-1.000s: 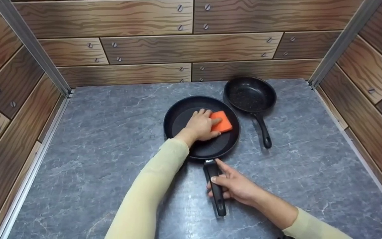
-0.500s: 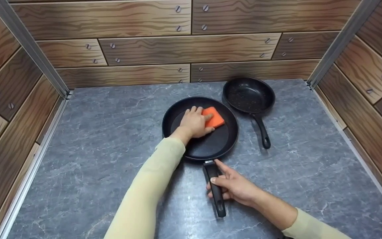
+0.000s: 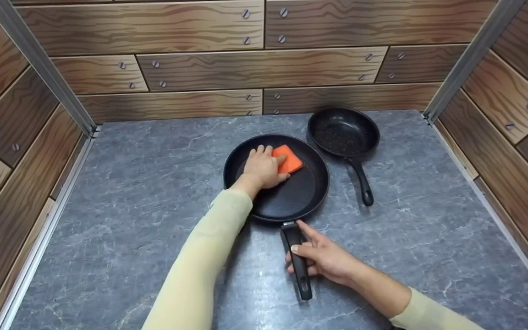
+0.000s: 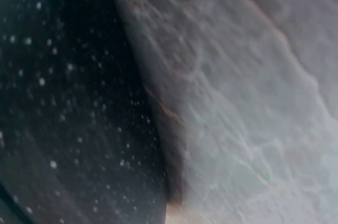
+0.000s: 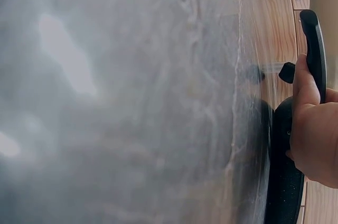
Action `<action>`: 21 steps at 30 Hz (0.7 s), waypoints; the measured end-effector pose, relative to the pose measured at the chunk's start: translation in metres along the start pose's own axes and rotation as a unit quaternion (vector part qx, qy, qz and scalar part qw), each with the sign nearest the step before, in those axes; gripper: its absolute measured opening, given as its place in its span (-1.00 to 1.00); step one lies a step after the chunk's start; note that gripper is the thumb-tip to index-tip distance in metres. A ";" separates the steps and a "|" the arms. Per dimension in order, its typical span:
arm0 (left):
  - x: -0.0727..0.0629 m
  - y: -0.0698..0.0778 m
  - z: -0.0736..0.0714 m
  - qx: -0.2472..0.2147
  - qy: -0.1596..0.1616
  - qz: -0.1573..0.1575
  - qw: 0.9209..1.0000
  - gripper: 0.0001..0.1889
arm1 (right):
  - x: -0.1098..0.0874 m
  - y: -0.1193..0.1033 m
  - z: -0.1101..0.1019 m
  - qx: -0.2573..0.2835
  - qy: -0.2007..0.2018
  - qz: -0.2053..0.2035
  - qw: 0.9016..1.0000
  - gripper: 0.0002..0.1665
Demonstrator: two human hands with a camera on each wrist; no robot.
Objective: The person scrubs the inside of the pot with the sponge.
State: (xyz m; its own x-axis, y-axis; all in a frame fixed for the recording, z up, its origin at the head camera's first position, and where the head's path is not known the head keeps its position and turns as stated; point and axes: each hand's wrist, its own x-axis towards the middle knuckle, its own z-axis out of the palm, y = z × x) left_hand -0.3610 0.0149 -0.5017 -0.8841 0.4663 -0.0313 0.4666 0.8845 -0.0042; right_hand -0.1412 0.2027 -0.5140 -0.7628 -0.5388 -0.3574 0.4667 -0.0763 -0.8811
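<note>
The head view faces forward and down from above the left hand and right hand. The left wrist view sees pan and tabletop very near; the right's, sideways and low, shares the right hand with the head view.

The near pan lies mid-tabletop, its handle toward half past five. The sponge is inside it, at one o'clock from the pan's centre; the left grip reaches over the pan and touches the sponge from nine o'clock. The right grip is around the handle, mostly on its three o'clock side. Just beside, at two o'clock, sits the far pan, before the twelve o'clock wall.
</note>
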 end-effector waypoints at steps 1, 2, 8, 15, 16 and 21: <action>0.000 -0.001 0.000 0.001 0.000 -0.002 1.000 -0.31 | 0.000 0.000 0.000 0.000 0.000 0.000 1.000 0.17; 0.000 -0.002 -0.001 0.002 0.001 -0.004 1.000 -0.31 | 0.000 0.000 0.000 0.001 0.000 0.000 1.000 0.17; -0.004 -0.008 -0.003 0.011 0.005 -0.013 1.000 -0.33 | 0.001 0.000 0.000 0.002 0.000 -0.002 1.000 0.17; -0.006 -0.016 -0.004 0.020 0.006 -0.023 1.000 -0.33 | 0.001 -0.001 0.000 0.003 0.002 -0.005 1.000 0.18; -0.007 -0.017 -0.004 0.020 0.005 -0.024 0.999 -0.33 | 0.001 -0.001 0.000 0.003 0.002 -0.005 1.000 0.18; -0.009 -0.022 -0.005 0.015 -0.005 -0.026 1.000 -0.34 | 0.001 0.000 0.001 0.006 -0.001 -0.009 1.000 0.18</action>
State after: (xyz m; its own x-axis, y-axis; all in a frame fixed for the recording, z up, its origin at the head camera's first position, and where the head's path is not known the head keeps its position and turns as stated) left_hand -0.3632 -0.0089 -0.4966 -0.9072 0.4188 -0.0402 0.4202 0.9067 -0.0360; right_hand -0.1414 0.2011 -0.5144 -0.7704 -0.5386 -0.3412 0.4582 -0.0957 -0.8837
